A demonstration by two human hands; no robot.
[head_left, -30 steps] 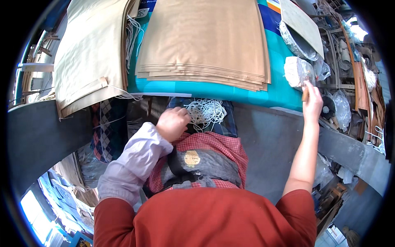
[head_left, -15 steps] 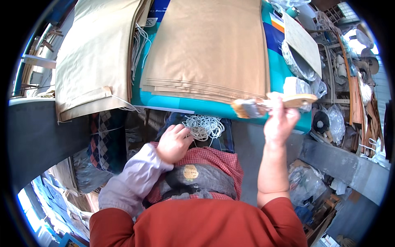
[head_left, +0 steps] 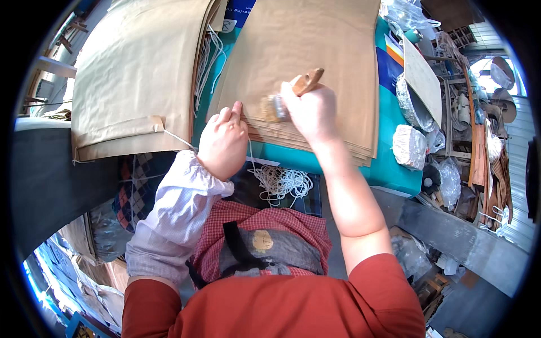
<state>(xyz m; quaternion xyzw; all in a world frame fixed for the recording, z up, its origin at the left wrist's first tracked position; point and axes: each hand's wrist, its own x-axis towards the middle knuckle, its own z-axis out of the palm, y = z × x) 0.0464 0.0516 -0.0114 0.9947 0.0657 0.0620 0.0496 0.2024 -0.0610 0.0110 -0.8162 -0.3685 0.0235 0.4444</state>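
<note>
My right hand [head_left: 315, 112] grips the wooden handle of a flat paintbrush [head_left: 277, 107]; its bristles are low over the near left part of a stack of brown paper sheets [head_left: 315, 50], and I cannot tell if they touch. My left hand [head_left: 224, 143] is at the stack's near left corner, one finger stretched along the paper and the others curled. A white cord [head_left: 251, 155] runs from under this hand down to a loose tangle of cords [head_left: 283, 185] in my lap. How the fingers pinch the cord is hidden.
A second stack of brown paper [head_left: 135, 67], its near edge folded with a cord end out, lies at the left. Several cords [head_left: 207, 62] hang between the stacks. A teal board [head_left: 394, 146] lies beneath. A plastic-lined tub [head_left: 413, 101] with a flat board and a wrapped block [head_left: 409, 146] stand at the right.
My right hand has swung the paintbrush left and inward over the middle stack. My left hand has risen from the cord tangle to the stack's corner, drawing a cord up with it.
</note>
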